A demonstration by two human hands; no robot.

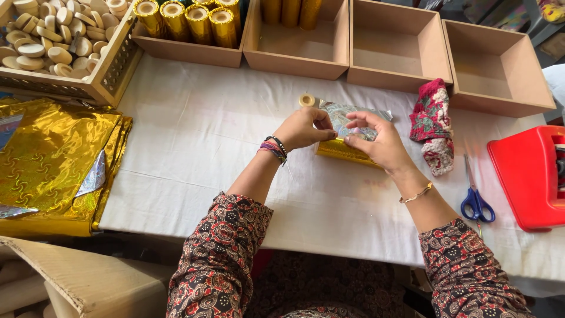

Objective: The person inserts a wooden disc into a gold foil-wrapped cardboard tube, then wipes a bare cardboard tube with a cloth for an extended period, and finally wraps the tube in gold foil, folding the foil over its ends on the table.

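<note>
Both hands, left hand [301,129] and right hand [376,141], pinch a gold foil sheet [347,132] mid-worktop [194,147], folding it; wrapped gold rolls [188,20] fill one box, other boxes [494,68] sit empty.

Work table [194,147] w/ white cloth cover, lit evenly by soft daylight, no hard shadows. Along far edge: row of shallow brown fibreboard trays [497,68], plus perforated wooden crate [115,62] at far left corner. Open cardboard box [88,280] sits below table's near-left edge; dark patterned floor or fabric shows under near edge, too dim to tell which.
</note>
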